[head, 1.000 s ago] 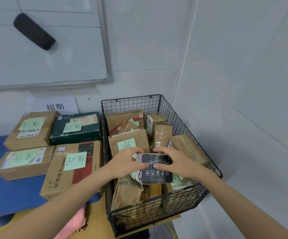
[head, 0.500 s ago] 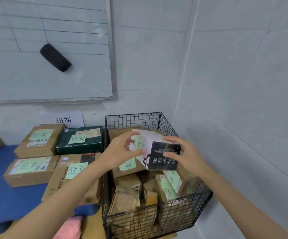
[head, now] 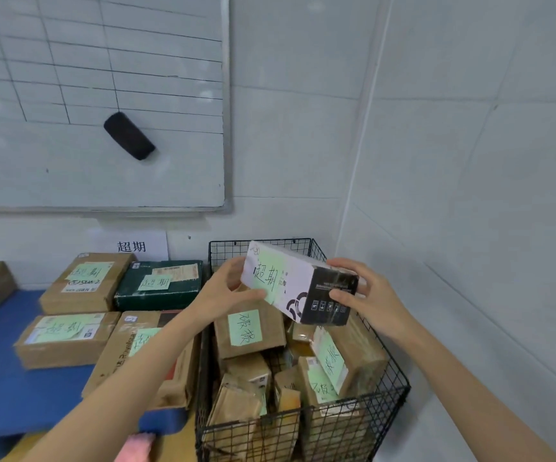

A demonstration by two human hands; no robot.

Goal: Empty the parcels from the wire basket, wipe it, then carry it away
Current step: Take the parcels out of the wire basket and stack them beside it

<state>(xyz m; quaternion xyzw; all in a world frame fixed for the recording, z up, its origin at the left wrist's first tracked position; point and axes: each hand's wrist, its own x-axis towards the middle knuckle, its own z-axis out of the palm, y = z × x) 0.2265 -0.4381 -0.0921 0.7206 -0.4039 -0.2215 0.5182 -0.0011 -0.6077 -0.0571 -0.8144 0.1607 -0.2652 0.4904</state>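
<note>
A black wire basket (head: 393, 391) stands in the room's corner, packed with several brown cardboard parcels (head: 250, 331) bearing green notes. Above it I hold a white and black box (head: 300, 281) with a green handwritten note on its white face. My left hand (head: 226, 288) grips the box's left end. My right hand (head: 370, 295) grips its black right end, fingers curled over the front. The box is tilted, clear of the basket's contents.
Several labelled parcels (head: 86, 281) lie on a blue surface (head: 10, 395) left of the basket, among them a dark green box (head: 160, 285). A whiteboard (head: 96, 101) with a black eraser (head: 129, 135) hangs above. White walls close in behind and to the right. Something pink (head: 136, 445) shows at the bottom.
Both hands have lifted the white and black box up out of the basket and turned its noted white face toward me. The view has tilted upward.
</note>
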